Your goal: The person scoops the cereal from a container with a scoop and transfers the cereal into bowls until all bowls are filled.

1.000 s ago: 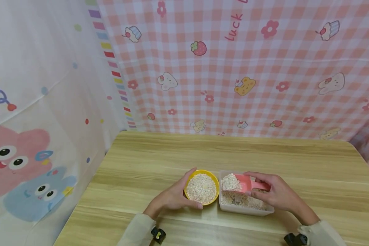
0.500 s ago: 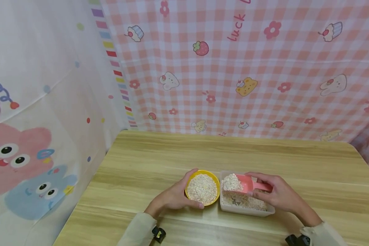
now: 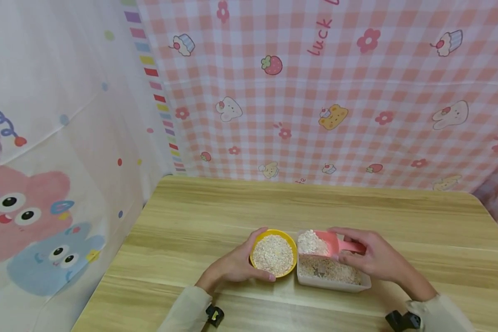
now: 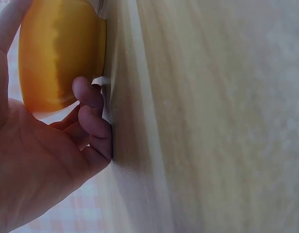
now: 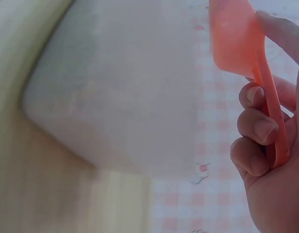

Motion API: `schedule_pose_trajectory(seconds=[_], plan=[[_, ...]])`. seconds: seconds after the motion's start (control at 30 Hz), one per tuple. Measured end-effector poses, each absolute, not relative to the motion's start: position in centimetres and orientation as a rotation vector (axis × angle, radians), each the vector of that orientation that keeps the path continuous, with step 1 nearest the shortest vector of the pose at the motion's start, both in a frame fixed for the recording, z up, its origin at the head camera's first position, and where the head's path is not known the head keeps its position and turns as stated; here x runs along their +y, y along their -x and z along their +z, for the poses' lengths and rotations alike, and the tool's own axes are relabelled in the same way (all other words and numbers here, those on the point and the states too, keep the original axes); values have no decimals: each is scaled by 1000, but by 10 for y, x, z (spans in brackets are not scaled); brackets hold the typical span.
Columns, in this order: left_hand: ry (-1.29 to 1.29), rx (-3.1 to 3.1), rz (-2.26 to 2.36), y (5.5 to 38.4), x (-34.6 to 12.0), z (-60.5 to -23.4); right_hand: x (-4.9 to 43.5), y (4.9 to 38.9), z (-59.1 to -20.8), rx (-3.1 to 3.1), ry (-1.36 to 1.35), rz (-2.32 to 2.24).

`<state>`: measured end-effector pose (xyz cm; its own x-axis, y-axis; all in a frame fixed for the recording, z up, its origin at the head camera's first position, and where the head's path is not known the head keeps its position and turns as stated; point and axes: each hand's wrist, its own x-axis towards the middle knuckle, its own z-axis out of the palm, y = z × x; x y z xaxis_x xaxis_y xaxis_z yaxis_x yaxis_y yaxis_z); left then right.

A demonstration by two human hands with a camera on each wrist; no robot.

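My left hand holds a yellow bowl from its left side, thumb and forefinger spread around the rim. Pale oat flakes fill the bowl nearly to the brim. In my right hand is a pink scoop, gripped by its handle with the fingers curled round it. A heap of oats lies in the scoop, which is over the left back part of a translucent plastic box. More oats cover the bottom of that box, just right of the bowl.
Bowl and box stand side by side on a wood-grain table. A pink checked cloth hangs behind the table, and a pale cartoon-print cloth hangs at the left. Each wrist wears a black strap mount.
The scoop with its heaped oats has risen slightly and shifted a little toward the bowl. My left hand and the bowl have stayed in place.
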<state>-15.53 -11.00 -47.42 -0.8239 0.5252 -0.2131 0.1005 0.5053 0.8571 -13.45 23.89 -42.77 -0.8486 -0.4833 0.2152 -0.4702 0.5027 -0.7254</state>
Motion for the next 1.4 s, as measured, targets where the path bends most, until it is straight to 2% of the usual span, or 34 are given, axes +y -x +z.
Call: schedule_pose_trajectory(seconds=[0.53, 0.97, 1.4], plan=[[-511, 2302, 1265, 156, -110, -477, 218, 142, -403, 2844, 1088, -1104], [-511, 2297, 1264, 156, -111, -477, 203, 144, -396, 2993, 1195, -759], [-522, 2290, 1278, 156, -111, -475, 193, 144, -384, 2969, 1161, -536]])
